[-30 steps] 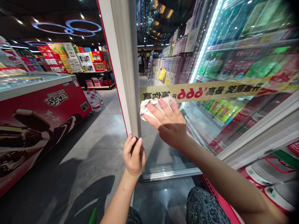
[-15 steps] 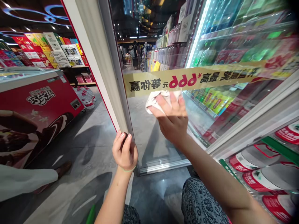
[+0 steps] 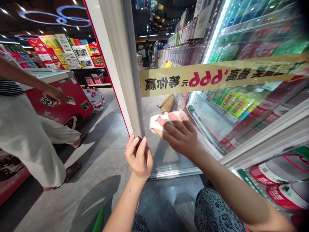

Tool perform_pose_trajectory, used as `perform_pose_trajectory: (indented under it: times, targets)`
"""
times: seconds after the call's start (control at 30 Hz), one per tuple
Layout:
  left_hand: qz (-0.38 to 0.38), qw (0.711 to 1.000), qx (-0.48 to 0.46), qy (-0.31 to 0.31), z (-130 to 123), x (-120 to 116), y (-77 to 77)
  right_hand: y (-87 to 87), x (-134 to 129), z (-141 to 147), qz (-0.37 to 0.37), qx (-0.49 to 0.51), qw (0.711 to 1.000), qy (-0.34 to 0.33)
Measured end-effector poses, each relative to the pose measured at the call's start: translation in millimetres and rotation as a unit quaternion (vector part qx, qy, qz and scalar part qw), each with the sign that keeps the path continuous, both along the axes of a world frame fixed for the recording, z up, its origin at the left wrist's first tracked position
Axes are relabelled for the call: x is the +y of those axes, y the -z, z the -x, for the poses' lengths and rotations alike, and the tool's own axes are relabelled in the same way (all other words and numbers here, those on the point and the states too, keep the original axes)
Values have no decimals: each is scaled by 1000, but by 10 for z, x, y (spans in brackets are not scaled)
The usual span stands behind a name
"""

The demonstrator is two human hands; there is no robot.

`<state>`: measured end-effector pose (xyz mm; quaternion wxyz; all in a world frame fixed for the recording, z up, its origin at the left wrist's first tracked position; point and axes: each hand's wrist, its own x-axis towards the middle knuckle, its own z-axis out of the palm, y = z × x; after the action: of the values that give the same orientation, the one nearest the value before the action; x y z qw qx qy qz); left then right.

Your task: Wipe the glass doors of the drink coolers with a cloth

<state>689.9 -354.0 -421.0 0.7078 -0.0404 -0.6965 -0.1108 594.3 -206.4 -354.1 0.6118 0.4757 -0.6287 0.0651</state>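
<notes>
A glass door with a pale frame [image 3: 120, 64] stands in front of me, and a yellow banner strip [image 3: 169, 79] with mirrored lettering crosses its glass. My left hand [image 3: 140, 156] is closed round the lower part of the frame's edge, thumb and fingers on either side. Against the glass just below the strip, my right hand [image 3: 180, 133] presses a white cloth [image 3: 156, 123] under its fingers. The cloth is partly hidden by those fingers.
At the left a person in pale trousers [image 3: 31, 129] walks beside a red freezer [image 3: 79, 103]. Bottle packs [image 3: 287, 193] are stacked at the lower right. Drinks shelves [image 3: 256, 29] show at the upper right. Boxes [image 3: 65, 48] stand further back.
My right hand and the cloth have moved down the glass, away from the strip. The person at the left has come further into view. The whole view has shifted slightly.
</notes>
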Motion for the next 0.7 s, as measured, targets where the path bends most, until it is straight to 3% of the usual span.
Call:
perform_pose_trajectory:
  times: [0.13, 0.23, 0.3, 0.43, 0.6, 0.7]
  targets:
    - [1, 1000, -22, 8, -46, 89, 71, 52, -10, 12, 75, -28, 996, 38]
    - [11, 1000, 1, -3, -70, 53, 68, 47, 18, 7, -1, -46, 999, -10]
    - [22, 1000, 19, -6, -70, 1, 37, 26, 77, 20, -10, -28, 999, -35]
    - [37, 999, 38, 4, -50, -64, -30, -17, 145, 40, 106, -38, 993, 41]
    - [92, 995, 24, -18, -62, -136, -54, -40, 176, 62, -34, -13, 999, -12]
    - [115, 993, 12, -20, -72, -205, -49, -84, 259, 112, 47, -18, 999, 15]
